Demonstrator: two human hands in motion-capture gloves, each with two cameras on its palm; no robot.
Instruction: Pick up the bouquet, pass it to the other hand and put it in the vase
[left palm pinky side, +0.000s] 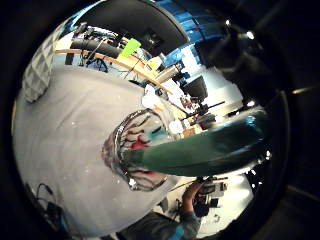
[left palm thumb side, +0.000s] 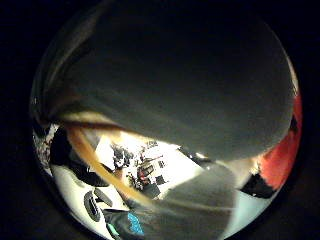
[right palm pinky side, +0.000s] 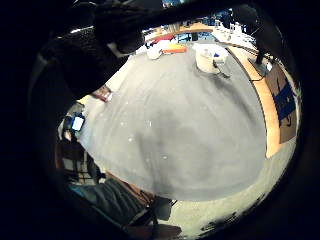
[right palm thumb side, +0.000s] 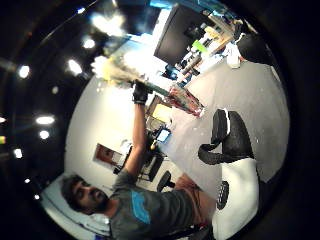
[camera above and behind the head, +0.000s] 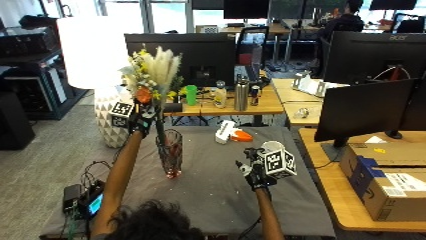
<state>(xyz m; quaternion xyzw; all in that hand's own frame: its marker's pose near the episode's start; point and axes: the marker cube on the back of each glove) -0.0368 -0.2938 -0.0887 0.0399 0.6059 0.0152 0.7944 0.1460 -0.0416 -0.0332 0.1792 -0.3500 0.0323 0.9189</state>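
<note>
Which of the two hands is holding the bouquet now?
The left hand holds the bouquet, raised with the stems reaching down into the vase. The right hand holds nothing and hovers lower over the table.

— Where on the table (camera above and behind the head: 213, 195)?
— Vase (camera above and behind the head: 170, 152) left of middle, upright on the cloth. Bouquet (camera above and behind the head: 154, 75) directly above, stems reaching down into its mouth, gripped by the left hand (camera above and behind the head: 140, 118).
— And to the right?
— Right hand (camera above and behind the head: 256, 172), over the cloth, well apart from the vase.
</note>
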